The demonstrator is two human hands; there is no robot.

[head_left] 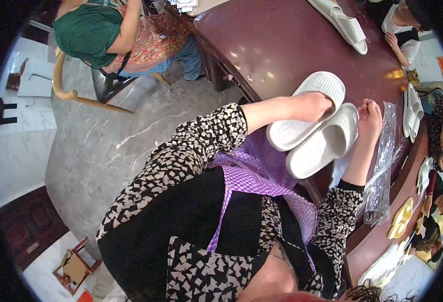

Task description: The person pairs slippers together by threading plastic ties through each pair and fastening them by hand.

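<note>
Two white slide slippers rest side by side at the table's near edge, soles down. Into the foot opening of the left slipper (294, 132) reaches my left hand (309, 107); the ribbed strap hides its fingers. Close beside the strap of the right slipper (314, 153) is my right hand (370, 121), its fingers curled in. Whether anything is between those fingers cannot be made out. A crumpled clear plastic bag (381, 176) lies just right of my right hand and forearm.
On the dark red table (262, 45), another white slipper pair (340, 22) lies at the far side. More white slippers (412, 111) and a yellow pair (401, 217) sit to the right. People sit around the table, one in a green top (88, 35) at the far left.
</note>
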